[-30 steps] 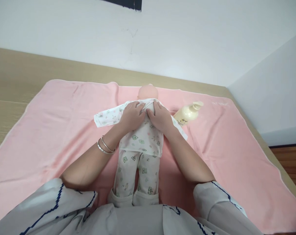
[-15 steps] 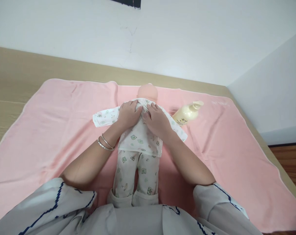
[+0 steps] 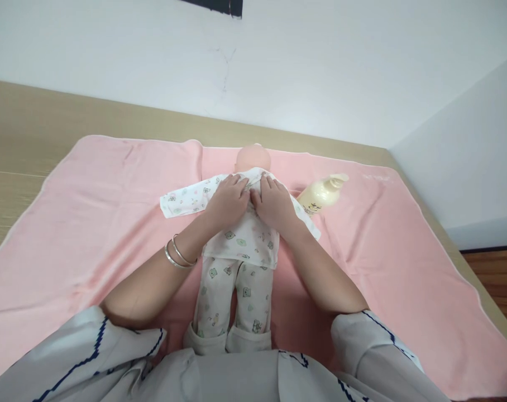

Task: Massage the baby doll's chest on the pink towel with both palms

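A baby doll [image 3: 253, 158] lies stretched out in a white printed shirt [image 3: 242, 241] and matching trousers [image 3: 247, 293]. My left hand [image 3: 229, 202] rests on the upper part of the shirt, palm down, fingers extended toward the doll's head. Beside it, my right hand [image 3: 274, 204] lies on the same part of the shirt with its thumb spread from the fingers. Both thumbs point inward and nearly meet at the middle. The cloth wrinkles between the hands. My palms hide much of the doll's chest area.
A pale yellow pump bottle [image 3: 323, 194] lies tilted right of the doll, by the shirt's sleeve. Under everything spreads a pink blanket [image 3: 400, 268] on a tan surface [image 3: 36, 109]. A white wall [image 3: 312, 67] stands behind, with another wall at the right.
Both hands have shifted slightly on the shirt, the left one a little to the right. The cloth bunched near the doll's neck now lies flatter.
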Demonstrator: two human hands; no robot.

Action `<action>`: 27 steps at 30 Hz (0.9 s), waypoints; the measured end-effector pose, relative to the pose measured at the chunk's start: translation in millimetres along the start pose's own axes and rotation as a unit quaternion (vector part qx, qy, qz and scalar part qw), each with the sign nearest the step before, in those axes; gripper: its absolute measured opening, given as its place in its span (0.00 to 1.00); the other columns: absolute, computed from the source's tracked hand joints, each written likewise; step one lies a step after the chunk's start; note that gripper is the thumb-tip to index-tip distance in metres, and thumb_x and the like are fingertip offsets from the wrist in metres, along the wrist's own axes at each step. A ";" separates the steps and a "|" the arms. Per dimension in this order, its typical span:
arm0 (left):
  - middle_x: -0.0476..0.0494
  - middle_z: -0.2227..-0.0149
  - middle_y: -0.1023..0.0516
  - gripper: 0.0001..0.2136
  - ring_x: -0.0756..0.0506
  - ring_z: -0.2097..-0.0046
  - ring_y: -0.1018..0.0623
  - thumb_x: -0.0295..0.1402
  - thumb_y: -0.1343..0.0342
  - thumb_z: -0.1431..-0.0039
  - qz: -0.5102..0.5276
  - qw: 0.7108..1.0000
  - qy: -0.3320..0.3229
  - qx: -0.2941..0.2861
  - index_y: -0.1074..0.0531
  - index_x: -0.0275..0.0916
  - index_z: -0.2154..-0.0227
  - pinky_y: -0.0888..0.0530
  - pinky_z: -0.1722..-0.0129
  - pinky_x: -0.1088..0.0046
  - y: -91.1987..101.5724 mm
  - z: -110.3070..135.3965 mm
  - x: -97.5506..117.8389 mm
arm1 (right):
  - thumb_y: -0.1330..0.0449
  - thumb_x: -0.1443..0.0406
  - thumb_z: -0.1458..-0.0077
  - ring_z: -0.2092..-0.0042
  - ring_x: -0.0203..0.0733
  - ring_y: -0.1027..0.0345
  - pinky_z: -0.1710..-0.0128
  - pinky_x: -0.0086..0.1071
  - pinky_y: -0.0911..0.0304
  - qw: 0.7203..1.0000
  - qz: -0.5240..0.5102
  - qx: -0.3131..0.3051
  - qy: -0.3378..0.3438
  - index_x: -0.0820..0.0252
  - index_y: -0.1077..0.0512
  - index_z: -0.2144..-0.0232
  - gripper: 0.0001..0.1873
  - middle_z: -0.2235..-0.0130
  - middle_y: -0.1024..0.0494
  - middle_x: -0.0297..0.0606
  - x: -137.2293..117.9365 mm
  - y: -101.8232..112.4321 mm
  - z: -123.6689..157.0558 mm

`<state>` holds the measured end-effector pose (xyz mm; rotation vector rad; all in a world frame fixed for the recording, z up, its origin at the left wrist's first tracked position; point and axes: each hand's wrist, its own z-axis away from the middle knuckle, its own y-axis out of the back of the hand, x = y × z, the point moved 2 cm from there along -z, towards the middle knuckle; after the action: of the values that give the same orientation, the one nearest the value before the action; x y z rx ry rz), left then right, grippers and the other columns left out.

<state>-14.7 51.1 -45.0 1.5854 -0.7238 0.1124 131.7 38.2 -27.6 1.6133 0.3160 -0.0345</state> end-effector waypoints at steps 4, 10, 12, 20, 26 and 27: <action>0.31 0.43 0.19 0.18 0.35 0.40 0.23 0.33 0.58 0.28 -0.028 0.999 -0.030 -0.010 0.23 0.36 0.49 0.29 0.34 0.50 -3.2 -18.8 -25.9 | 0.55 0.60 0.26 0.26 0.65 0.42 0.26 0.55 0.48 1.000 0.026 -0.015 0.008 0.80 0.39 0.29 0.33 0.28 0.35 0.64 -24.0 6.7 20.5; 0.31 0.44 0.18 0.22 0.35 0.41 0.21 0.37 0.61 0.26 -0.029 0.998 0.050 -0.011 0.24 0.37 0.46 0.28 0.38 0.53 -6.5 -22.8 -34.6 | 0.56 0.64 0.27 0.24 0.65 0.46 0.25 0.57 0.47 0.999 0.015 -0.020 0.028 0.78 0.40 0.28 0.32 0.27 0.38 0.65 -37.0 10.5 35.0; 0.29 0.41 0.20 0.23 0.34 0.38 0.23 0.37 0.61 0.26 -0.037 0.998 0.049 0.012 0.27 0.34 0.42 0.30 0.35 0.51 -9.3 -18.9 -31.5 | 0.57 0.63 0.27 0.24 0.63 0.45 0.26 0.57 0.46 1.000 -0.009 -0.015 0.022 0.75 0.37 0.29 0.31 0.27 0.36 0.62 -32.4 10.9 31.0; 0.32 0.35 0.24 0.25 0.35 0.34 0.27 0.39 0.61 0.26 -0.026 0.996 0.058 0.068 0.31 0.35 0.35 0.34 0.30 0.52 -11.8 -4.8 -16.2 | 0.51 0.55 0.29 0.30 0.60 0.36 0.28 0.53 0.44 0.993 -0.095 0.013 -0.071 0.70 0.31 0.36 0.29 0.33 0.27 0.57 0.1 3.6 -2.0; 0.29 0.36 0.25 0.25 0.33 0.33 0.29 0.39 0.60 0.26 -0.017 0.995 0.058 0.078 0.31 0.31 0.36 0.34 0.30 0.50 -12.2 -0.6 -6.5 | 0.50 0.54 0.30 0.36 0.60 0.31 0.32 0.52 0.39 0.990 -0.110 0.036 -0.076 0.68 0.28 0.41 0.27 0.39 0.22 0.56 5.2 1.3 -4.6; 0.30 0.35 0.25 0.25 0.33 0.33 0.29 0.39 0.60 0.26 -0.014 0.995 0.059 0.081 0.30 0.32 0.36 0.35 0.29 0.50 -12.6 -0.5 -6.5 | 0.51 0.54 0.30 0.36 0.60 0.31 0.32 0.52 0.39 0.991 -0.109 0.036 -0.074 0.68 0.28 0.41 0.28 0.38 0.23 0.56 4.9 1.0 -4.3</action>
<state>-13.3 53.7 -58.9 1.7271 -0.6131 0.2473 135.9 43.2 -27.4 1.6315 0.3777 -0.3337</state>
